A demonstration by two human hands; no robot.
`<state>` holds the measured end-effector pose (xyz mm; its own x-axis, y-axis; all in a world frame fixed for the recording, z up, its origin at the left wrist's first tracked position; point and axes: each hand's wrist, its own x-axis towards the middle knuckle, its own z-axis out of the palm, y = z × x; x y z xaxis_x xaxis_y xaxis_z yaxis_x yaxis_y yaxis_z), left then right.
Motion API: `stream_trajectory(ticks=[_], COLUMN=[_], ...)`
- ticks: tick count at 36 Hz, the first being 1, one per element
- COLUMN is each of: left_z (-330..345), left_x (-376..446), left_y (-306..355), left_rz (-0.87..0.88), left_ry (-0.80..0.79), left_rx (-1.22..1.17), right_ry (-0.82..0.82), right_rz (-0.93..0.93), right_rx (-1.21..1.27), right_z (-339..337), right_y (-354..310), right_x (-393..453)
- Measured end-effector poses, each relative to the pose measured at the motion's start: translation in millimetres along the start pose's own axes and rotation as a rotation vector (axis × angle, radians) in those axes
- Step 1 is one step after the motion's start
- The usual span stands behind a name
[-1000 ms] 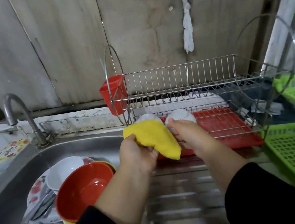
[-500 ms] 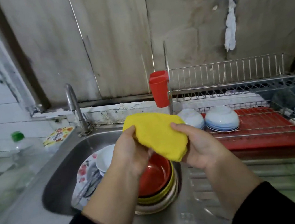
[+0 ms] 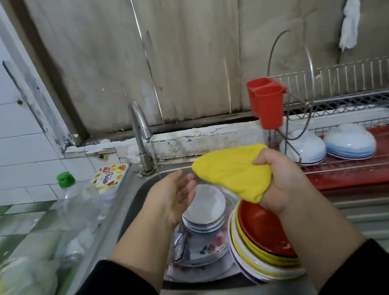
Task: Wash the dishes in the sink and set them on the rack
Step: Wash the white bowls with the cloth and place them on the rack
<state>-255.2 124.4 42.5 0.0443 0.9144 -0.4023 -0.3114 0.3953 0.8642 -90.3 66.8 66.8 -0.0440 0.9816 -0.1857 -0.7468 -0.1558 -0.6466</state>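
Head view: right hand (image 3: 279, 183) grip clenches cloth (image 3: 234, 174); left hand (image 3: 174, 197) released; bottle (image 3: 77, 208) blurred.

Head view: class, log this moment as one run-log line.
right hand: grips yellow cloth | left hand: open, empty, above sink | tap: running | rack: two bowls upside down

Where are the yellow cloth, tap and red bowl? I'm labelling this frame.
yellow cloth (image 3: 233, 172), head view, middle of the fabric.
tap (image 3: 137, 120), head view, curved spout.
red bowl (image 3: 263, 232), head view, inner wall.
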Motion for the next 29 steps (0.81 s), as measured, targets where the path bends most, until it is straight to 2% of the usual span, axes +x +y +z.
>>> stream_trajectory(ticks=[2, 4, 7, 11, 15, 25, 29], left_z=[-13, -27, -37, -70, -38, -38, -34], left_x=[15, 31, 47, 152, 72, 80, 74], left_y=[-5, -14, -28, -84, -52, -45, -30], left_rz=[0.024, 0.053, 0.041, -0.01, 0.024, 0.087, 0.171], left_ry=[0.093, 0.145, 0.114, 0.135, 0.081, 0.073, 0.066], left_rx=[0.104, 0.308, 0.594, 1.004, 1.074, 1.063, 0.911], right_ry=[0.042, 0.088, 0.168, 0.24, 0.292, 0.337, 0.33], right_rz=[-0.006, 0.012, 0.012, 0.008, -0.003, -0.03, -0.061], right_rx=[-0.026, -0.034, 0.015, 0.036, 0.025, -0.006, -0.035], right_z=[-1, -1, 0, -3, -7, -5, 0], right_y=[8, 16, 24, 29, 29, 29, 27], right_x=[5, 9, 12, 13, 16, 18, 18])
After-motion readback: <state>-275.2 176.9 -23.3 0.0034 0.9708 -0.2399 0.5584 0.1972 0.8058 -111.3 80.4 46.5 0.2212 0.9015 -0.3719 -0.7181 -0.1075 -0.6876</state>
